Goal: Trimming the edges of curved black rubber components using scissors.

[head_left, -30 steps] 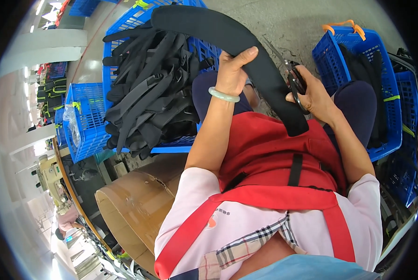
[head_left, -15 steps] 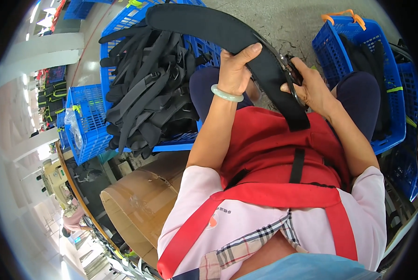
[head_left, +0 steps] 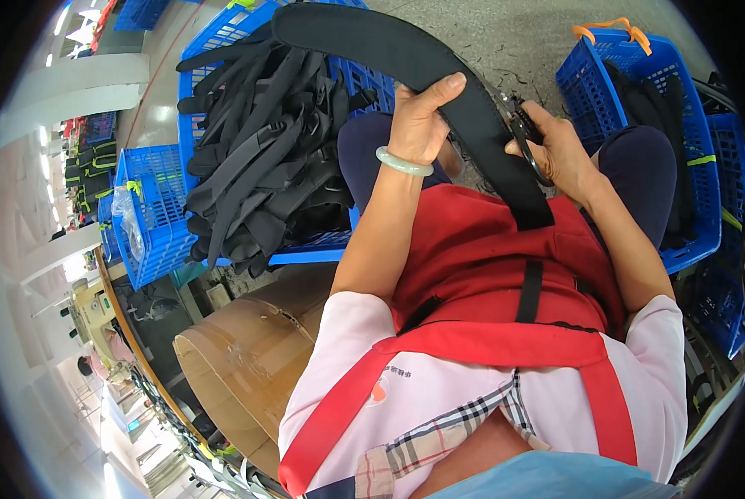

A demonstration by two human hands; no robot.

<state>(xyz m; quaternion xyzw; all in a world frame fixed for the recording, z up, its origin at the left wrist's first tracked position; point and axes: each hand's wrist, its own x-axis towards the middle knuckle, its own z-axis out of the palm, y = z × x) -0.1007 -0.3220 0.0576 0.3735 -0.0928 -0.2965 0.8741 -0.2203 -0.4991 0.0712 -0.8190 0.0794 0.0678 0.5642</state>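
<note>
Strap (head_left: 405, 56) tip nudged right; left hand (head_left: 423, 116) pinching strap, right hand (head_left: 568, 160) gripping scissors (head_left: 524, 126) alongside; likely trimming; next snip needs steadiness.

Bright lights (head_left: 60, 23) shine over a grey floor (head_left: 505, 33), white pillars (head_left: 77, 108) and a wood-edged table (head_left: 126, 334).

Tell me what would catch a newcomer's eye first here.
The bright red apron stands out first, low in the middle. Above it, a long curved black strip arches across, gripped by the left hand, with scissors in the right hand by its right edge. At upper left, a blue basket overflows with dark strips.
</note>
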